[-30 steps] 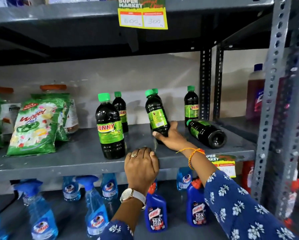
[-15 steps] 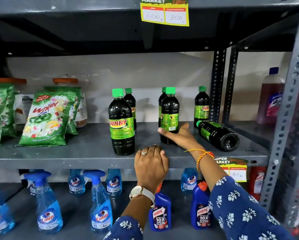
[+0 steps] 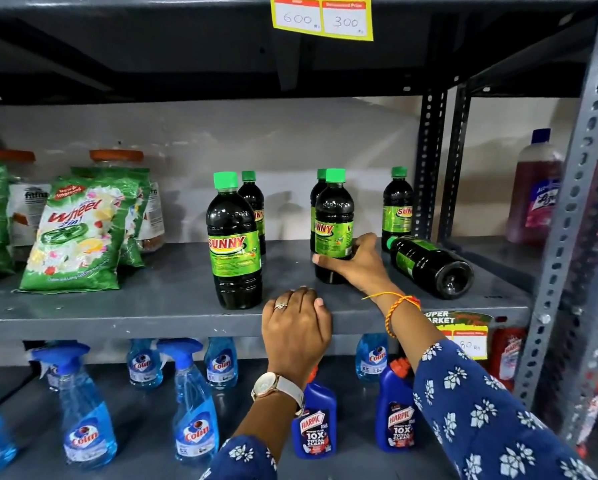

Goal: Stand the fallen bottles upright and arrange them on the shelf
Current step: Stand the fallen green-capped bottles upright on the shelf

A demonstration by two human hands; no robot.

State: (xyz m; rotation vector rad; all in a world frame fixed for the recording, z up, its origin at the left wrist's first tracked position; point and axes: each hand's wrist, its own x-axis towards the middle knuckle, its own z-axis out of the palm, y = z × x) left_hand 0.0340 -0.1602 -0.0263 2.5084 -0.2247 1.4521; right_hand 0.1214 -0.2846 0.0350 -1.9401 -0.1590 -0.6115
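Dark Sunny bottles with green caps stand on the grey middle shelf (image 3: 152,306). My right hand (image 3: 354,265) grips the lower body of an upright bottle (image 3: 333,220), which stands on the shelf. Another upright bottle (image 3: 233,244) is nearer the front, to its left. Behind these stand three more: one (image 3: 252,199), one (image 3: 320,188) half hidden, and one (image 3: 397,206) at the back right. A fallen bottle (image 3: 430,265) lies on its side at the right, base toward me. My left hand (image 3: 295,327) rests curled over the shelf's front edge.
Green Wheel detergent packs (image 3: 76,230) and orange-lidded jars (image 3: 117,157) fill the shelf's left. Blue Colin spray bottles (image 3: 193,403) and Harpic bottles (image 3: 314,424) stand on the shelf below. A perforated upright post (image 3: 567,237) stands right, a purple bottle (image 3: 532,188) beyond it. A yellow price tag (image 3: 321,19) hangs above.
My right hand tilted the held bottle from leaning to upright and set it on the shelf, turning its label forward. The left hand stayed on the edge. The camera moved closer.
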